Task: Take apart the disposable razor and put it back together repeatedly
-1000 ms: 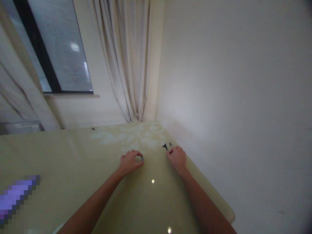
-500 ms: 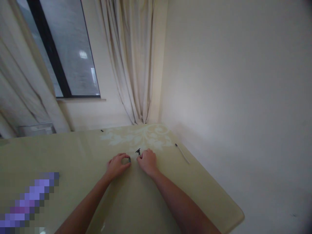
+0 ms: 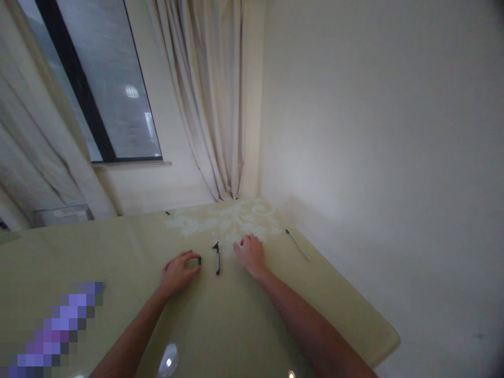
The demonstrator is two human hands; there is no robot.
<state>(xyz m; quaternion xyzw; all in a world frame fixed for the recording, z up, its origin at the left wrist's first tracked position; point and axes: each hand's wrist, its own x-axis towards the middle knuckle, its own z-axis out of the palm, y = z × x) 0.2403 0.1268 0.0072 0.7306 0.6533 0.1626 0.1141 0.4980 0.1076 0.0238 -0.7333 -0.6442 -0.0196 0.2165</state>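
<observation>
My left hand [image 3: 178, 273] rests on the table [image 3: 220, 325]. Its thumb and fingers pinch a small dark piece [image 3: 199, 261], whose kind is too small to make out. Just right of it lies a slim dark razor [image 3: 218, 260], its T-shaped head at the far end and its handle toward me. Neither hand touches it. My right hand [image 3: 251, 255] is a short way right of the razor, low over the table, with fingers loosely bent and nothing seen in them.
Near the table's right edge lies a thin white stick with a dark tip [image 3: 299, 245]. A tiny dark item [image 3: 167, 213] sits by the back edge. A blurred purple object [image 3: 59, 331] is at left. Curtains [image 3: 212, 105] and a wall [image 3: 374, 157] stand behind.
My right hand has let go of the razor and moved right; the razor now lies on the table. My left hand has shifted slightly left with the small dark piece.
</observation>
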